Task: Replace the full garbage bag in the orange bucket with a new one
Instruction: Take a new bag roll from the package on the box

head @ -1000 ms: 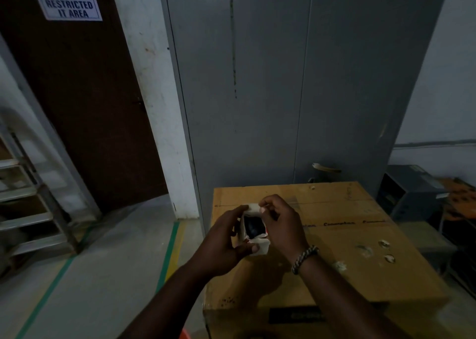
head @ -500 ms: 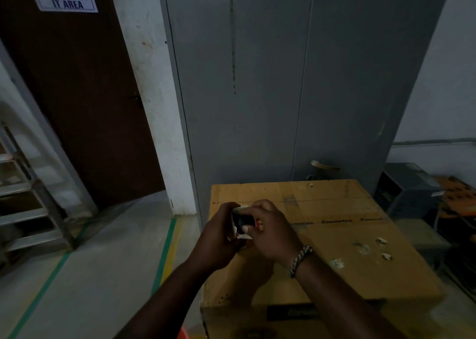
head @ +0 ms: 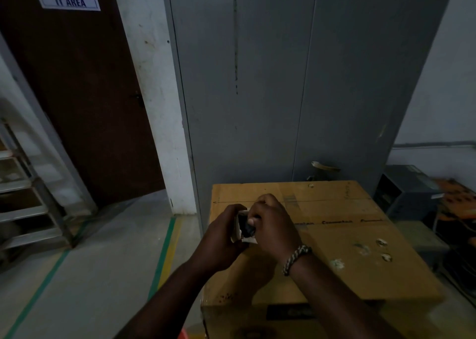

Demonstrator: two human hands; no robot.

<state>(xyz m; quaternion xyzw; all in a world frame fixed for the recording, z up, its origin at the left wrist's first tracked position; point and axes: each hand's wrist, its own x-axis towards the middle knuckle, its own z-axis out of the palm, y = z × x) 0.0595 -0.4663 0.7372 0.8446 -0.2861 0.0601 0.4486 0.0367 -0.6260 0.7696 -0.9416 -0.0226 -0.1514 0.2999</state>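
Two hands meet above a large cardboard box (head: pixel 334 235), both closed around one small white packet (head: pixel 240 231) with something dark showing inside it. The left hand (head: pixel 224 235) grips the packet from the left side; the right hand (head: pixel 273 225), with a braided band (head: pixel 296 257) on its wrist, curls its fingers over the top and front. Behind the box stands a grey metal cabinet (head: pixel 283 81). A sliver of orange (head: pixel 183 335) shows at the bottom edge; whether it is the bucket cannot be told.
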